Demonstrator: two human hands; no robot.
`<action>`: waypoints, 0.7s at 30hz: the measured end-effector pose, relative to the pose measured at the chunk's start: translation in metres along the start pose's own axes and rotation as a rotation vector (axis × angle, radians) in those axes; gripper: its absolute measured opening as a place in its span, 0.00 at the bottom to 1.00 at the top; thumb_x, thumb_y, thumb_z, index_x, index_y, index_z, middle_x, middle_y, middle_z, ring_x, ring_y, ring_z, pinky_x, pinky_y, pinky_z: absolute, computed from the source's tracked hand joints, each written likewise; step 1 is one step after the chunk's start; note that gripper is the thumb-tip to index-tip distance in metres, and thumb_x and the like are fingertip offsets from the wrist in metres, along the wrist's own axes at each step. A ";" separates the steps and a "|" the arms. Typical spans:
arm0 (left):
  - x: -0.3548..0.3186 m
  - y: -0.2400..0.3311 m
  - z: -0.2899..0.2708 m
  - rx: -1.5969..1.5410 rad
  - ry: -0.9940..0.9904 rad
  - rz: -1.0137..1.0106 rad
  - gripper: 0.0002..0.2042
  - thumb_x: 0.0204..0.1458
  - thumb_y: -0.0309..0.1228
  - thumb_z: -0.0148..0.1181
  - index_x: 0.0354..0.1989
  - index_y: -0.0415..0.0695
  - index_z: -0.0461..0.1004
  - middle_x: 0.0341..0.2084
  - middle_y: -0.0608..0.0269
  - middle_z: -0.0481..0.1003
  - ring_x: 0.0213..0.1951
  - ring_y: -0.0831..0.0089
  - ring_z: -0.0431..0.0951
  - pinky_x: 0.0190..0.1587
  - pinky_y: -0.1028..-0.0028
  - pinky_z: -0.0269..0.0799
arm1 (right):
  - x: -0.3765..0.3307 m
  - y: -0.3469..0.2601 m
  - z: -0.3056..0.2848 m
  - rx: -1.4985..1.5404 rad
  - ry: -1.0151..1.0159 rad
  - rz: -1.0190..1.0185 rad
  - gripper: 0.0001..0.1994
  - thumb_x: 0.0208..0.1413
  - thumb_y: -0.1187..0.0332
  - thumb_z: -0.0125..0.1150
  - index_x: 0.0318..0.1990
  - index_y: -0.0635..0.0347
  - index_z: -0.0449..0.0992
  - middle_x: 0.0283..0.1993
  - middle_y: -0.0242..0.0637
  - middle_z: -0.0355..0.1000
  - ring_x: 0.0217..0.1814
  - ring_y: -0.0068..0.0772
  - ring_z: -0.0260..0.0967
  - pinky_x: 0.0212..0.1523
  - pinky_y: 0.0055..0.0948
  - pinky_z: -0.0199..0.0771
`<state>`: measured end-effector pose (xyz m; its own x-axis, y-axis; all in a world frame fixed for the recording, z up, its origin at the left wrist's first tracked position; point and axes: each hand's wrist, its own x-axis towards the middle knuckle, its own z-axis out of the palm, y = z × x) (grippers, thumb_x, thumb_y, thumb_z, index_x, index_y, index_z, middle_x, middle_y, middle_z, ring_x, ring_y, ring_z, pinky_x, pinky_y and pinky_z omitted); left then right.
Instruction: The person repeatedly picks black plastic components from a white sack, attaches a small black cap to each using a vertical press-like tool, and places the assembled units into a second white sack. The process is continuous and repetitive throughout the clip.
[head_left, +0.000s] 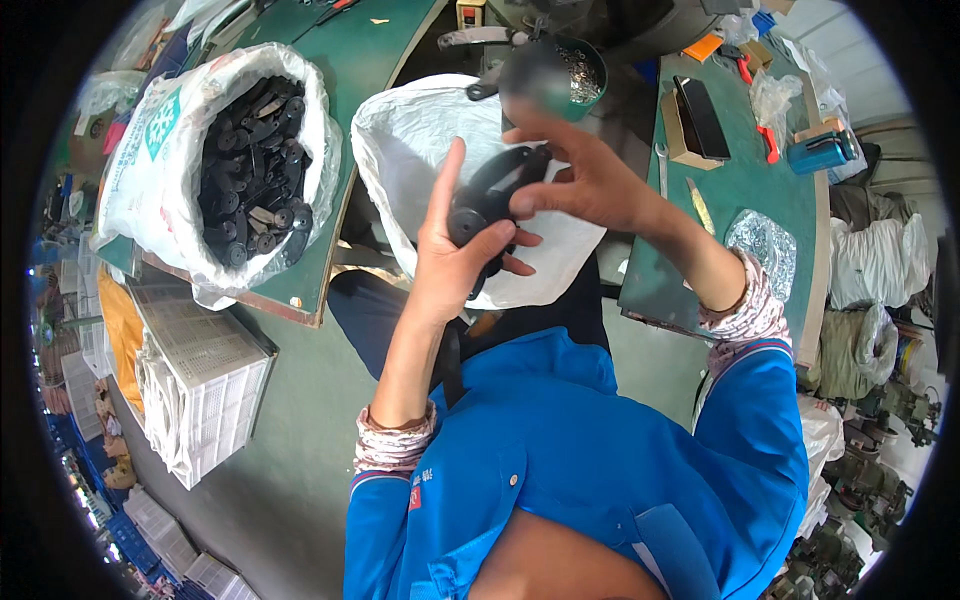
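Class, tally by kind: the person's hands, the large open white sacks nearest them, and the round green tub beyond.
Hands: 2 (left hand, right hand)
White sacks: 2 (parts-filled sack, middle sack)
Green tub: 1
Total: 5

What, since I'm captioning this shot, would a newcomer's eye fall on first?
Probably the open white plastic sack packed with black curved pieces, on the green tabletop at left. Next, at centre, the left hand holds dark curved parts, with the right hand at their upper end, over an open white plastic bag. The bright blue jacket fills the lower middle.
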<state>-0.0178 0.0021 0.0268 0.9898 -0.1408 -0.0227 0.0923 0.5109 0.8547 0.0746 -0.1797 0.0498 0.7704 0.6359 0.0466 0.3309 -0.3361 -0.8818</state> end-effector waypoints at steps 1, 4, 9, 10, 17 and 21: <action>-0.001 -0.001 0.000 0.016 -0.023 -0.011 0.39 0.53 0.17 0.53 0.70 0.50 0.39 0.44 0.45 0.72 0.37 0.59 0.79 0.30 0.65 0.82 | 0.001 0.000 0.003 0.079 -0.041 -0.104 0.33 0.48 0.65 0.70 0.62 0.54 0.63 0.50 0.36 0.70 0.44 0.24 0.70 0.35 0.22 0.74; -0.003 -0.006 -0.001 0.022 -0.047 -0.058 0.38 0.53 0.17 0.54 0.70 0.48 0.41 0.47 0.46 0.70 0.39 0.59 0.79 0.31 0.65 0.82 | 0.003 -0.020 -0.005 0.207 -0.247 0.185 0.21 0.49 0.66 0.69 0.51 0.59 0.74 0.40 0.34 0.74 0.35 0.21 0.71 0.32 0.20 0.74; 0.003 -0.017 -0.022 -0.312 0.114 -0.156 0.29 0.58 0.29 0.55 0.64 0.35 0.51 0.51 0.43 0.67 0.49 0.54 0.75 0.46 0.63 0.79 | -0.008 -0.014 0.010 0.209 0.260 -0.036 0.12 0.51 0.75 0.65 0.45 0.61 0.78 0.40 0.36 0.75 0.35 0.24 0.74 0.33 0.22 0.77; 0.004 -0.019 -0.029 -0.449 0.090 -0.183 0.27 0.58 0.35 0.56 0.61 0.33 0.55 0.52 0.43 0.68 0.53 0.53 0.72 0.56 0.59 0.72 | -0.008 -0.015 0.013 0.026 0.358 -0.188 0.13 0.50 0.75 0.66 0.45 0.61 0.78 0.41 0.37 0.74 0.37 0.27 0.75 0.34 0.23 0.77; 0.001 -0.028 -0.015 -0.657 0.161 -0.061 0.24 0.58 0.36 0.56 0.59 0.40 0.59 0.55 0.48 0.67 0.58 0.57 0.67 0.60 0.58 0.64 | -0.023 -0.001 0.066 -0.349 0.356 -0.526 0.24 0.41 0.76 0.71 0.49 0.62 0.73 0.48 0.44 0.69 0.48 0.40 0.71 0.44 0.31 0.75; -0.001 -0.021 -0.007 -0.401 0.187 0.013 0.25 0.58 0.33 0.55 0.62 0.40 0.58 0.55 0.51 0.68 0.54 0.62 0.70 0.57 0.62 0.68 | -0.028 -0.012 0.069 -0.116 0.285 -0.212 0.19 0.45 0.72 0.71 0.45 0.63 0.71 0.41 0.41 0.71 0.41 0.31 0.70 0.39 0.25 0.72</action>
<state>-0.0203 -0.0026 0.0051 0.9904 0.0054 -0.1382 0.0776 0.8054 0.5876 0.0114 -0.1457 0.0272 0.7936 0.4864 0.3655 0.5462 -0.3051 -0.7801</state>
